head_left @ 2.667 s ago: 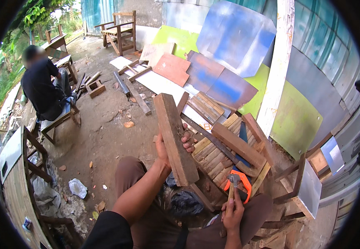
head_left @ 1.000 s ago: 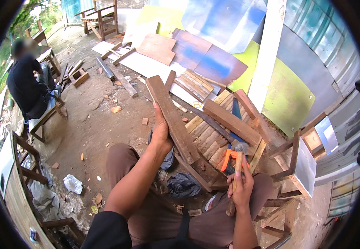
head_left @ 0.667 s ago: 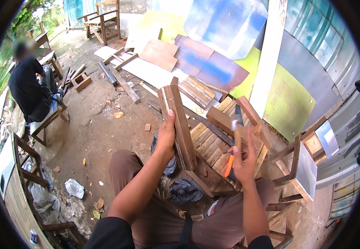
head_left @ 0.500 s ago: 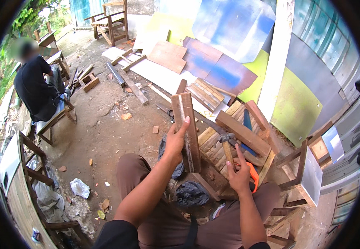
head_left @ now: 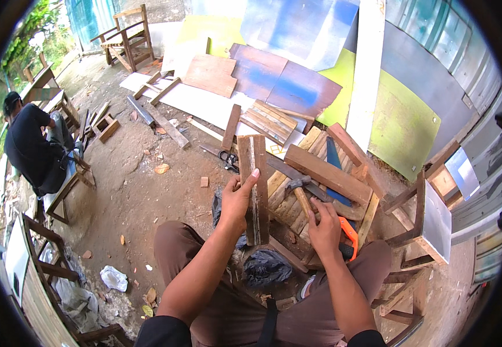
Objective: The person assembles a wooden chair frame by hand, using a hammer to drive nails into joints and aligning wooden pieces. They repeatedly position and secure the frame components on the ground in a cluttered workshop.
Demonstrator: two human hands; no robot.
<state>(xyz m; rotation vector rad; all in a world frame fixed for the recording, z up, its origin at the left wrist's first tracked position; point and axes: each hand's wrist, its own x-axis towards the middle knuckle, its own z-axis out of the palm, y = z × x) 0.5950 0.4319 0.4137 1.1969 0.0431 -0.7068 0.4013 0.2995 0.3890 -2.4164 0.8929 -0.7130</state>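
My left hand (head_left: 237,203) is wrapped round a brown wooden board (head_left: 253,156) with a pale groove along its face. The board stands nearly upright above my lap, my thumb pressed on its front. At the lower end of a hammer (head_left: 302,196), my right hand (head_left: 323,226) has its fingers and thumb closed about the wooden handle; part of the grip is hidden. The hammer's head is over a slatted wooden bench (head_left: 280,184). Beside my right hand lies a handsaw with an orange handle (head_left: 349,236) and a blue blade (head_left: 336,168).
A thick wooden beam (head_left: 326,172) lies across the bench. Black plastic (head_left: 266,268) rests between my legs. At far left another person (head_left: 36,144) sits on a low seat. Painted panels (head_left: 294,87) lean at the back; a small stool (head_left: 436,222) stands at right.
The whole view has shifted, so surroundings appear further left. The board in my left hand has tipped more upright and come slightly lower. My right index finger, earlier stretched out, now bends over the hammer handle.
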